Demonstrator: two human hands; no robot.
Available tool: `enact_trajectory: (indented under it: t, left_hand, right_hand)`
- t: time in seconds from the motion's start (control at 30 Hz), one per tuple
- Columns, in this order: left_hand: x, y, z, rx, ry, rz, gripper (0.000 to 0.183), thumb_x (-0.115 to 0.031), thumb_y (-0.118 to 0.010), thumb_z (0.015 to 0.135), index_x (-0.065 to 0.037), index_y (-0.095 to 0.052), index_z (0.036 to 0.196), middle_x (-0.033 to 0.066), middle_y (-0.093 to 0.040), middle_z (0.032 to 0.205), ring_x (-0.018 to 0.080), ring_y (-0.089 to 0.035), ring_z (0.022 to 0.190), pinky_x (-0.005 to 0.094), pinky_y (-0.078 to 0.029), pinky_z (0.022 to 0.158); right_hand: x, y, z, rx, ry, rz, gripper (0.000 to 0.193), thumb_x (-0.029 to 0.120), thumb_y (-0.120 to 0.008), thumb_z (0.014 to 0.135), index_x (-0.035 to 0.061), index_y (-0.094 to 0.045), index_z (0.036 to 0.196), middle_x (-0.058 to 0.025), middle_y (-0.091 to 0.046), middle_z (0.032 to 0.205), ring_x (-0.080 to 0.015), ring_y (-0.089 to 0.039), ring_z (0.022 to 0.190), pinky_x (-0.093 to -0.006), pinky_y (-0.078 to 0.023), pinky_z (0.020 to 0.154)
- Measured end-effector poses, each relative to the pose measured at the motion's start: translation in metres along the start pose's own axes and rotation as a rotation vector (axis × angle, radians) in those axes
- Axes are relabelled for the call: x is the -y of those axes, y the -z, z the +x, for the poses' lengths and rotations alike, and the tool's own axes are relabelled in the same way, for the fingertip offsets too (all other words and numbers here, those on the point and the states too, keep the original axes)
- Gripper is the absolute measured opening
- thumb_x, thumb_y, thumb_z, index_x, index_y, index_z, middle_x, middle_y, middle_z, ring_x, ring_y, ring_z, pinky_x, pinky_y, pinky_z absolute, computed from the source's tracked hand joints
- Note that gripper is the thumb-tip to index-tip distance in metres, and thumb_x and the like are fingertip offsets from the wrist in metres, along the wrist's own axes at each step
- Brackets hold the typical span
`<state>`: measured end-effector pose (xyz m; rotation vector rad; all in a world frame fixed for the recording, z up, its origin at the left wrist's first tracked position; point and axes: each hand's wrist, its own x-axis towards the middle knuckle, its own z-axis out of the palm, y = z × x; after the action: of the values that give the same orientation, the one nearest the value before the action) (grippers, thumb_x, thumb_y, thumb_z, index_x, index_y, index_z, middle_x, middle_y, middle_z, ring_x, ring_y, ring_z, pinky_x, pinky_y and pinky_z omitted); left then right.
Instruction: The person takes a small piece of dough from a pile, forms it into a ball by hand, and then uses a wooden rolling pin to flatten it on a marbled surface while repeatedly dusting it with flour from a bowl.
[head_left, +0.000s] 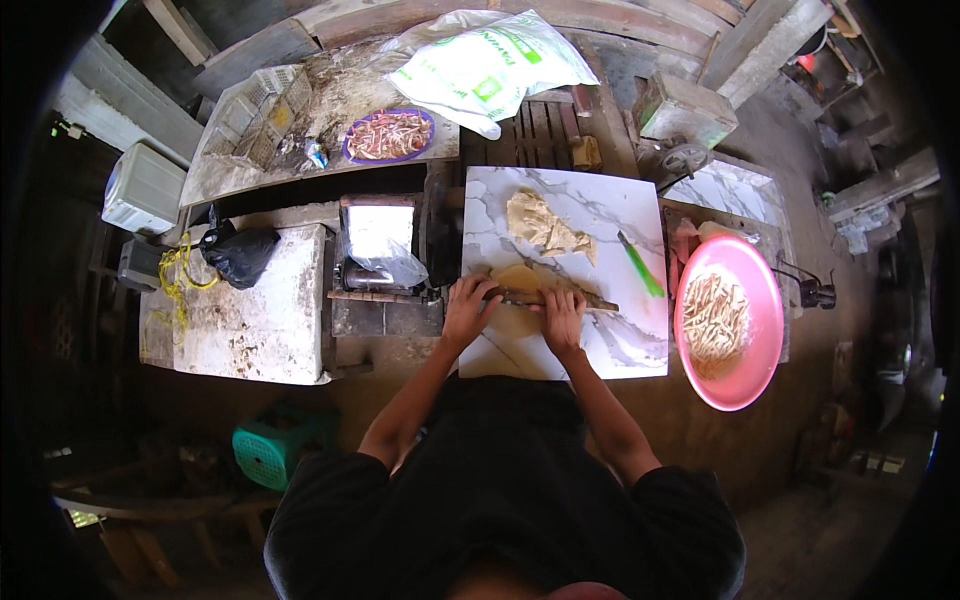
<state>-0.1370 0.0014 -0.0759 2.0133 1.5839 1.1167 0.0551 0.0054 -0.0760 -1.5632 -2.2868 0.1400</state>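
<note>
On the white marble-patterned board (610,350), a round, flattened sheet of yellowish dough (515,320) lies in front of me. Across it runs a wooden rolling pin (602,303), its right end sticking out past my fingers. My left hand (468,308) rests over the pin's left part, fingers bent around it. Over its right part, my right hand (563,318) is curled in the same way. Beyond the pin is an uneven, torn-edged piece of dough (545,225). A narrow green strip-like thing (640,265), its kind unclear, lies to the right of the dough.
A pink basin (765,330) with pale cut strips (715,320) stands at the right. Left of the board sits a metal-looking machine (380,235). Farther back are a purple-rimmed tray (348,150) of reddish strips, a white sack (490,65) and a plastic crate (262,115).
</note>
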Motion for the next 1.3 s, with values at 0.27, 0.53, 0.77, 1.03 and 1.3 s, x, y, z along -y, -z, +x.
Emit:
enact_trajectory:
  t: [0.27,0.53,0.77,1.03,1.3]
  left_hand:
    - [-0.002,-0.018,0.037,-0.067,0.018,0.243,0.012,-0.018,-0.055,0.076,-0.006,-0.057,0.078,0.0075,-0.054,0.081,0.0242,-0.049,0.084,0.0371,-0.034,0.076]
    - [0.014,-0.049,0.061,-0.119,0.099,0.408,0.028,-0.022,-0.048,0.077,-0.006,-0.057,0.056,0.0079,-0.053,0.064,0.0246,-0.048,0.077,0.037,-0.034,0.07]
    - [0.003,-0.036,0.043,-0.076,0.121,0.412,0.022,-0.023,-0.047,0.076,-0.005,-0.055,0.087,0.0103,-0.053,0.093,0.0258,-0.047,0.091,0.0389,-0.033,0.078]
    - [-0.003,-0.035,0.028,0.078,0.103,0.452,0.043,-0.025,-0.043,0.079,-0.006,-0.044,0.118,0.0146,-0.036,0.128,0.0275,-0.03,0.12,0.0417,-0.022,0.097]
    - [0.004,-0.041,0.051,0.078,0.188,0.462,0.047,-0.025,-0.041,0.081,-0.007,-0.037,0.124,0.0159,-0.028,0.133,0.026,-0.022,0.126,0.0435,-0.017,0.1]
  right_hand:
    - [-0.01,-0.003,0.026,-0.004,0.028,0.092,0.03,0.026,-0.051,0.08,0.0058,-0.051,0.102,-0.0079,-0.05,0.1,-0.0237,-0.044,0.096,-0.0373,-0.03,0.083]
    - [-0.007,-0.006,0.052,-0.061,-0.026,0.025,0.017,0.023,-0.051,0.077,0.0074,-0.052,0.086,-0.0077,-0.05,0.095,-0.0237,-0.047,0.089,-0.0356,-0.035,0.075]
    - [0.001,-0.018,0.034,-0.145,0.0,-0.004,0.023,0.022,-0.045,0.08,0.009,-0.052,0.097,-0.0087,-0.05,0.105,-0.024,-0.047,0.094,-0.0382,-0.033,0.082]
    - [0.011,-0.006,0.019,0.039,-0.027,-0.149,0.044,0.025,-0.04,0.083,0.0154,-0.037,0.125,-0.0023,-0.03,0.134,-0.0207,-0.023,0.125,-0.0451,-0.014,0.101]
    - [0.008,-0.015,0.044,-0.017,-0.071,-0.08,0.046,0.024,-0.04,0.084,0.0188,-0.032,0.129,-0.0069,-0.024,0.137,-0.0231,-0.019,0.127,-0.0471,-0.008,0.102]
